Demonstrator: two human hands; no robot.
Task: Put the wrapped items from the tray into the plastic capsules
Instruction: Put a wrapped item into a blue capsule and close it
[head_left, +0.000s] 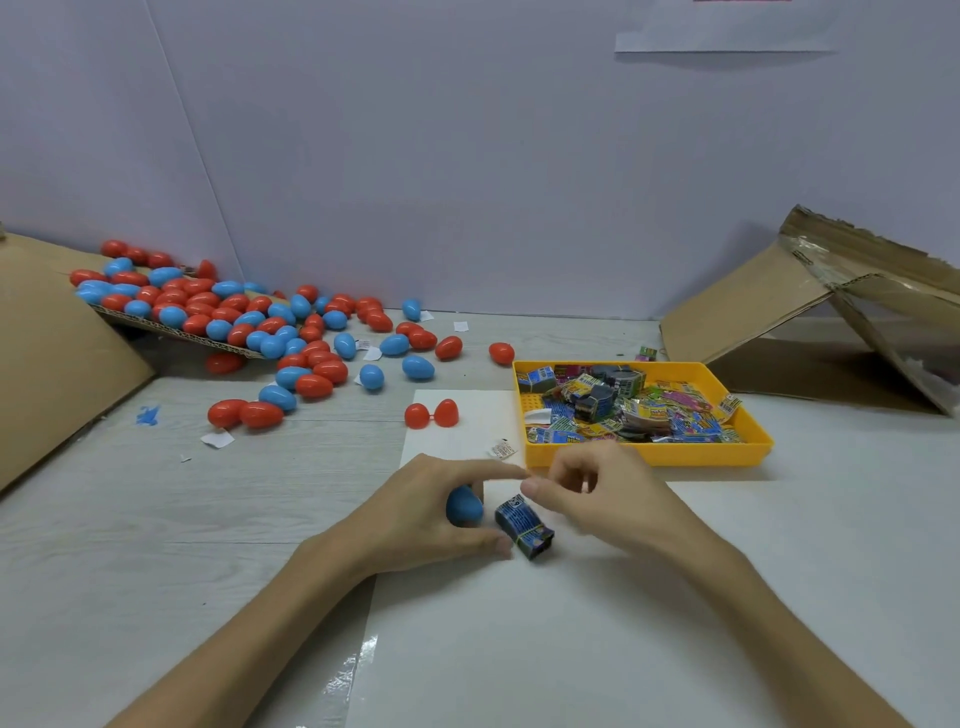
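Glossy plastic capsules (291, 332), corrugated cardboard (57, 358)

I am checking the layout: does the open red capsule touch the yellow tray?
Apart. The head view shows a bare strip of white sheet between the open red capsule and the left wall of the yellow tray.

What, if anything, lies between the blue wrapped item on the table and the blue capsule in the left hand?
Nothing visible does. The wrapped item lies right beside the blue capsule, which the left hand grips. Whether the capsule is open cannot be told.
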